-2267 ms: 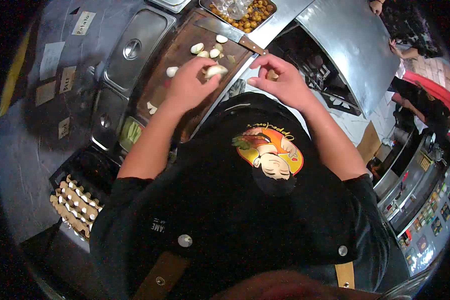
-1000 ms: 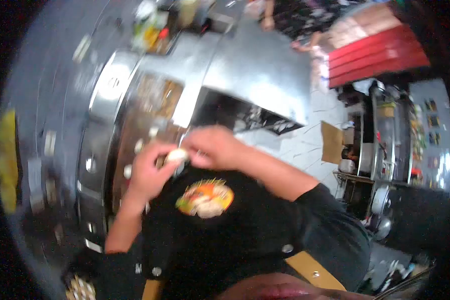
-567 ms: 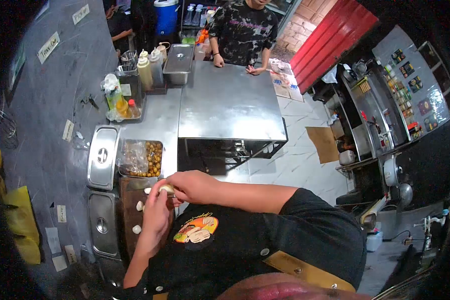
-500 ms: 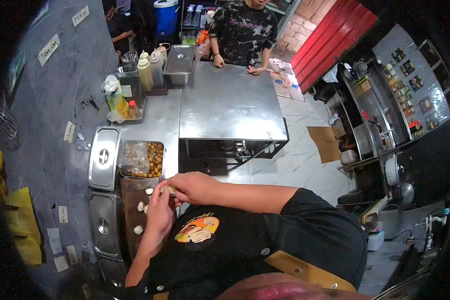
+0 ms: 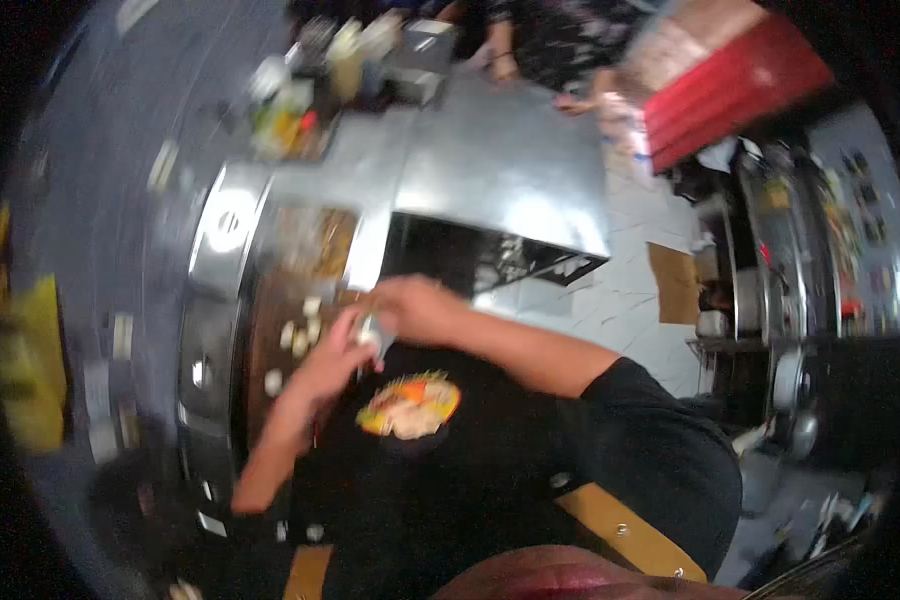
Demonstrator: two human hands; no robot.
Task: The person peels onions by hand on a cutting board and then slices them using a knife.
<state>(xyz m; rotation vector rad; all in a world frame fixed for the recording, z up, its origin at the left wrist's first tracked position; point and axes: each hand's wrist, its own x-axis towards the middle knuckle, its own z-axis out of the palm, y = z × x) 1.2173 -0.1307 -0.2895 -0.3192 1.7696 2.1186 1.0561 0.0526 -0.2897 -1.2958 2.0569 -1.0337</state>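
And there the view swung: half a second earlier the camera looked out across the steel tabletop [image 5: 500,150], with a co-worker's torso and a blue cooler in plain sight; now it had dipped, the cooler was gone from the frame, and only the co-worker's speckled dark shirt [image 5: 570,30] and blurred hands [image 5: 505,68] showed at the top. More of the brown board [image 5: 268,345] came into view with that dip, several light chunks [image 5: 313,305] scattered across it beyond the left hand [image 5: 338,352]. The hands themselves stayed together! Over two seconds earlier they had been apart; here the right hand [image 5: 415,310] was up against the left, and the pale piece [image 5: 368,331] sat between them, in front of the black shirt [image 5: 490,440] and just beside the board's near edge. The left grip looked closed around that piece; the right one's fingers were curled in close, but the blur was too strong to tell whether they pinched it too. For the work in hand, it seemed, the turn of the head broke nothing: the piece was off the board, worked between both hands, and not yet laid down.
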